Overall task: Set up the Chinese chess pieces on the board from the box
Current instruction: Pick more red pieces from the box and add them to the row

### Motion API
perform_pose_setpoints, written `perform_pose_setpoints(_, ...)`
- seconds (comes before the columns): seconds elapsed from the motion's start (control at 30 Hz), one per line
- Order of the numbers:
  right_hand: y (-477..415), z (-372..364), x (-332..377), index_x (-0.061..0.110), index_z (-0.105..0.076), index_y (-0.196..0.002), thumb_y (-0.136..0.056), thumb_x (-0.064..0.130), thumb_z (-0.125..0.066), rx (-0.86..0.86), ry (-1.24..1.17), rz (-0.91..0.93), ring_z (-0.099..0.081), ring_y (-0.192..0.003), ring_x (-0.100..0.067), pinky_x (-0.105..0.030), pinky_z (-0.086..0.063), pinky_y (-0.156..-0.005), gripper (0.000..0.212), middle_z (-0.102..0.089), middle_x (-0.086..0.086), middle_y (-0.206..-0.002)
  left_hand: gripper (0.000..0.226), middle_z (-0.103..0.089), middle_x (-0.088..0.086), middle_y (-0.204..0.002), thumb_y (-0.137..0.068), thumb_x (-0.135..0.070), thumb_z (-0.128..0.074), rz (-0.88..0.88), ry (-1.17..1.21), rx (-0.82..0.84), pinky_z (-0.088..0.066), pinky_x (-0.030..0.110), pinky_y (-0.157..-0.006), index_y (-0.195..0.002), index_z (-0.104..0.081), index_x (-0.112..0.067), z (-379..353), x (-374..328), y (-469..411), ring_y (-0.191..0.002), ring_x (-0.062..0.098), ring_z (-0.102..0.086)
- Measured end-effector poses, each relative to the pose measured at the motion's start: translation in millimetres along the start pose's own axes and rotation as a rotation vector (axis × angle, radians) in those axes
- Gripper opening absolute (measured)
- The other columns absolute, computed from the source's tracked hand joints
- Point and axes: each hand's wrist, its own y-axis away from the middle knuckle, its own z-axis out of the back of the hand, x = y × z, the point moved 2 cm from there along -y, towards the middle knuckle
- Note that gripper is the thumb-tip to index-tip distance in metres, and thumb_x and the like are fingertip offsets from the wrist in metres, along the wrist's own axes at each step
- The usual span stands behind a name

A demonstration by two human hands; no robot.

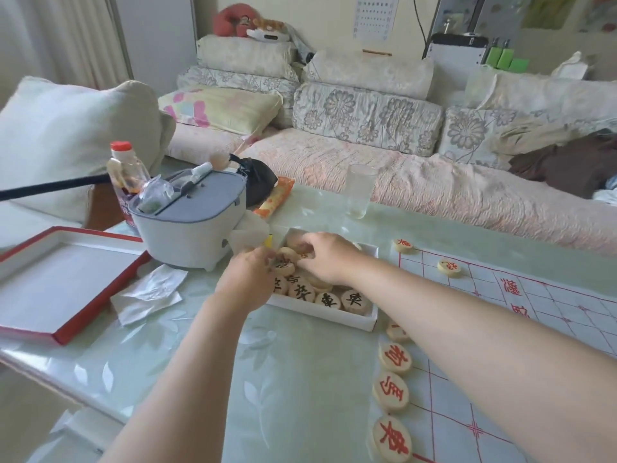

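Note:
A white box [337, 316] in the middle of the table holds several round wooden chess pieces [328, 300] with black characters. Both my hands reach into it. My left hand [248, 279] is at the box's left side with its fingers curled among the pieces. My right hand [325, 257] is over the box's far part, fingers bent down onto the pieces; what they hold is hidden. The paper board [551, 309] with red lines lies to the right. Red-marked pieces [390, 390] line its near left edge, and two more [449, 268] stand at its far corner.
The red-edged box lid [56, 289] lies at the left, with crumpled paper [150, 292] beside it. A grey-white container [190, 215], a bottle [125, 172] and a glass [359, 190] stand behind the box. A sofa with cushions runs along the table's far side.

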Motion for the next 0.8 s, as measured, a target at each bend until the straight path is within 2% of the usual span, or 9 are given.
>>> perform_pose_setpoints(0.13, -19, -16, 10, 0.031, -0.067, -0.104, -0.094, 0.047, -0.058, -0.016, 0.025, 0.005, -0.062, -0.099, -0.022, -0.035, -0.049, -0.079, 0.021, -0.068, 0.004, -0.103, 0.04, -0.054, 0.003, -0.125, -0.093, -0.024, -0.052, 0.012, 0.01, -0.047, -0.044, 0.034, -0.094, -0.132, -0.052, -0.025, -2, 3, -7, -0.116, 0.024, -0.047)
perform_pose_setpoints(0.2, -24, -20, 10, 0.03, -0.068, -0.098, -0.095, 0.048, -0.056, -0.031, -0.01, -0.016, -0.062, -0.095, -0.022, -0.035, -0.05, -0.078, 0.021, -0.068, 0.004, -0.098, 0.042, -0.054, 0.002, -0.126, -0.093, -0.028, -0.053, 0.02, 0.037, -0.062, -0.044, 0.035, -0.095, -0.134, -0.05, -0.024, -2, 4, -10, -0.116, 0.024, -0.047)
perform_pose_setpoints(0.3, -26, -19, 5, 0.026, -0.07, -0.102, -0.098, 0.041, -0.055, -0.04, -0.079, -0.06, -0.061, -0.099, -0.021, -0.034, -0.049, -0.085, 0.02, -0.069, 0.003, -0.105, 0.046, -0.051, 0.003, -0.13, -0.092, -0.024, -0.055, 0.036, 0.047, -0.044, -0.043, 0.035, -0.099, -0.137, -0.046, -0.024, -3, 4, -10, -0.12, 0.024, -0.046)
perform_pose_setpoints(0.4, -25, -14, -8, 0.027, -0.068, -0.1, -0.099, 0.034, -0.056, -0.087, -0.231, -0.128, -0.06, -0.101, -0.018, -0.029, -0.044, -0.083, 0.014, -0.069, 0.002, -0.108, 0.053, -0.048, 0.005, -0.134, -0.09, -0.015, -0.054, 0.021, 0.02, -0.025, -0.042, 0.037, -0.099, -0.14, -0.041, -0.022, -3, -3, -9, -0.123, 0.026, -0.043)
perform_pose_setpoints(0.47, -24, -8, -13, 0.025, -0.071, -0.104, -0.098, 0.029, -0.057, -0.12, -0.307, -0.139, -0.061, -0.102, -0.018, -0.027, -0.043, -0.082, 0.015, -0.069, 0.001, -0.11, 0.055, -0.048, 0.005, -0.132, -0.089, -0.018, -0.056, -0.002, 0.036, -0.019, -0.043, 0.037, -0.097, -0.14, -0.039, -0.023, -3, -11, -8, -0.121, 0.026, -0.043)
perform_pose_setpoints(0.6, -20, 1, -11, 0.017, -0.07, -0.114, -0.097, 0.019, -0.061, -0.047, -0.514, -0.154, -0.061, -0.073, -0.007, -0.016, -0.045, -0.062, 0.02, -0.07, 0.001, -0.098, 0.057, -0.051, 0.004, -0.122, -0.087, -0.024, -0.059, -0.112, 0.091, -0.041, -0.046, 0.04, -0.092, -0.14, -0.037, -0.031, -2, -27, -7, -0.114, 0.026, -0.048)
perform_pose_setpoints(0.7, -18, -3, -5, 0.015, -0.064, -0.123, -0.095, 0.018, -0.066, 0.052, -0.657, -0.148, -0.069, -0.074, -0.007, -0.02, -0.055, -0.064, 0.028, -0.072, -0.002, -0.101, 0.047, -0.052, 0.005, -0.115, -0.091, -0.031, -0.055, -0.117, 0.076, -0.061, -0.047, 0.043, -0.089, -0.136, -0.043, -0.029, -1, -32, -7, -0.109, 0.027, -0.05)
perform_pose_setpoints(0.77, -18, -1, 1, 0.017, -0.063, -0.122, -0.098, 0.019, -0.062, 0.08, -0.65, -0.144, -0.064, -0.06, 0.001, -0.013, -0.046, -0.047, 0.024, -0.071, -0.004, -0.099, 0.044, -0.051, 0.007, -0.114, -0.092, -0.029, -0.056, -0.094, 0.068, -0.041, -0.047, 0.042, -0.09, -0.135, -0.047, -0.025, 0, -30, -7, -0.108, 0.028, -0.051)
perform_pose_setpoints(0.8, -19, 0, 3, 0.018, -0.062, -0.123, -0.099, 0.018, -0.059, 0.062, -0.633, -0.149, -0.062, -0.058, 0.001, -0.012, -0.043, -0.045, 0.024, -0.07, -0.005, -0.1, 0.044, -0.05, 0.009, -0.116, -0.091, -0.028, -0.057, -0.074, 0.077, -0.03, -0.047, 0.041, -0.092, -0.134, -0.049, -0.021, 0, -28, -7, -0.109, 0.029, -0.05)
